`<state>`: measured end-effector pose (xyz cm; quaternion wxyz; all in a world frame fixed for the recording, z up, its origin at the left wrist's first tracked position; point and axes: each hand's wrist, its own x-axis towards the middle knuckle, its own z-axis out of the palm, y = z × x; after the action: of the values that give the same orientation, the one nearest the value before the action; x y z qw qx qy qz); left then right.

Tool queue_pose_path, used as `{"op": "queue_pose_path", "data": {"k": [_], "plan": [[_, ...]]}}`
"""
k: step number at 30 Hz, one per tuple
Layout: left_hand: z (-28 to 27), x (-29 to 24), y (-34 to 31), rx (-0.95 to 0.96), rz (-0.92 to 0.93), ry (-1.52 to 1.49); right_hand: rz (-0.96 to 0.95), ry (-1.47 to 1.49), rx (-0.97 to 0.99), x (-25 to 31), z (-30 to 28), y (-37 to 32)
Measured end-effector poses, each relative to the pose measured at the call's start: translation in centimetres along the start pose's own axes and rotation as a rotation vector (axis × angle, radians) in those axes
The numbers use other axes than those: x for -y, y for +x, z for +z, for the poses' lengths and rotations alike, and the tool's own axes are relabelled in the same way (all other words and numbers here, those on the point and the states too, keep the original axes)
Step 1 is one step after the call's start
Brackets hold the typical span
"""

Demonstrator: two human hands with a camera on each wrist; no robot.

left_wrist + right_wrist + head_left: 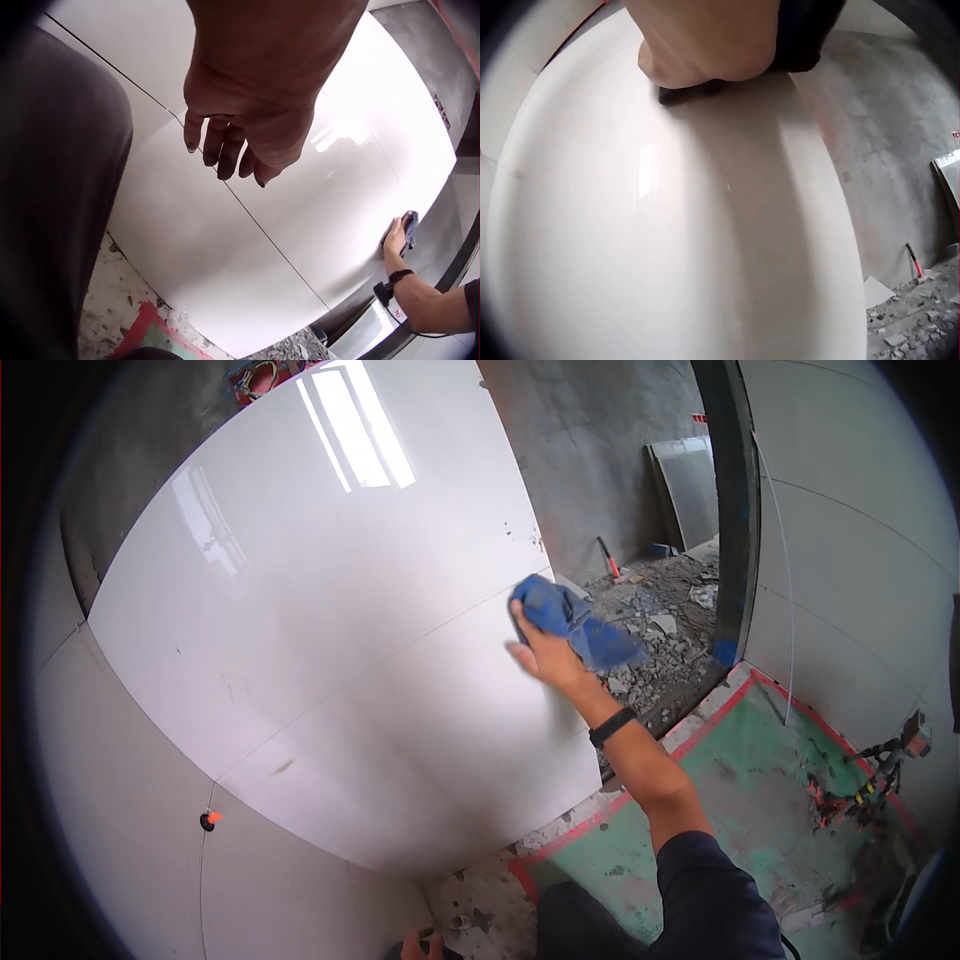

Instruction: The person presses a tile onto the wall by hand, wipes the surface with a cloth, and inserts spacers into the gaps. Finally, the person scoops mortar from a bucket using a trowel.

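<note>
Head view: right hand (550, 657) holds blue cloth (566, 615), its length slanting down-right; left hand (249, 124) relaxed.

Right arm (635, 760) out in front of you, running up and leftward from the lower right of the head view, elbow slightly bent, dark sleeve (715, 900) ending just above it. Your right hand (545, 650) is at the far end, palm turned away from you, fingers gripping, thumb set apart below the index finger. Right wrist view shows only part of that hand, fingers mostly hidden. Your left hand (244, 124) hangs low, relaxed and holding nothing, 5 digits pointing down, loosely bent; just a bit of it enters the head view.
</note>
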<state>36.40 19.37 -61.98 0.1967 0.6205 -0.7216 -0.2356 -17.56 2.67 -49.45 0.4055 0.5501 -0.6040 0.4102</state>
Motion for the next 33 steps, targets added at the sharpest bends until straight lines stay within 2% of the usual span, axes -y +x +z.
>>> {"op": "queue_pose_path", "data": {"k": [1,2,6,8,10,12,14,16,17,19,20,22,24,26,27,28,29,31,32,33], "plan": [[0.1,0.1,0.1,-0.012,0.015,0.002,-0.022,0.198,-0.047,0.0,1.3,0.7],[0.2,0.6,0.3,-0.011,0.019,0.002,-0.021,0.195,-0.049,-0.5,2.2,1.1],[0.4,0.4,1.0,0.022,-0.049,0.022,-0.053,0.211,-0.033,-0.5,-0.1,8.0],[1.1,-0.3,1.9,0.029,-0.037,0.006,-0.108,0.209,-0.127,-0.5,-1.8,12.2],[1.7,-0.8,2.5,0.043,0.093,-0.058,-0.123,0.175,-0.173,-0.3,-3.5,16.3],[1.5,-3.2,2.4,0.067,0.052,-0.108,-0.126,0.148,-0.203,-0.6,-4.7,20.3],[1.6,-3.9,2.3,0.104,0.006,-0.146,-0.169,0.172,-0.386,-2.3,-5.6,25.1],[2.4,-2.5,3.0,0.096,0.121,-0.128,0.201,0.295,-0.171,-2.9,-9.6,28.9],[2.4,-1.9,3.2,0.095,0.122,-0.122,0.206,0.296,-0.174,-3.6,-10.6,29.3],[1.6,-1.4,3.3,0.066,0.137,-0.102,0.056,-0.02,-0.553,-4.1,-12.3,29.4],[1.4,-1.3,3.7,0.061,0.147,-0.112,0.045,-0.024,-0.561,-3.5,-12.3,28.9],[-0.4,-2.5,4.3,-0.034,0.109,-0.064,-0.176,-0.11,-0.442,-0.7,-11.5,24.2],[-1.7,-2.5,7.2,-0.161,0.182,0.025,-0.28,-0.034,-0.3,2.0,-9.1,20.0],[-2.2,-1.9,12.4,-0.485,0.541,0.048,-0.205,0.15,-0.013,5.4,-7.9,17.5],[-3.8,-4.5,13.6,-0.594,0.6,0.065,-0.206,0.155,-0.014,5.7,-5.8,17.9],[-6.2,-8.1,15.1,-0.701,0.659,0.09,-0.29,0.153,-0.158,5.5,-2.6,18.4],[-8.5,-10.6,16.6,-0.664,0.645,0.076,-0.367,0.151,-0.3,5.5,-0.4,18.9],[-11.6,-14.7,20.5,-0.869,0.736,0.228,-0.253,0.096,-0.417,5.3,-0.3,21.2],[-12.8,-16.3,22.7,-0.969,0.804,0.305,-0.12,0.036,-0.348,4.1,-0.6,22.4],[-13.8,-18.5,24.1,-0.979,0.851,0.34,-0.019,-0.029,-0.396,2.5,-2.1,23.4]]}}
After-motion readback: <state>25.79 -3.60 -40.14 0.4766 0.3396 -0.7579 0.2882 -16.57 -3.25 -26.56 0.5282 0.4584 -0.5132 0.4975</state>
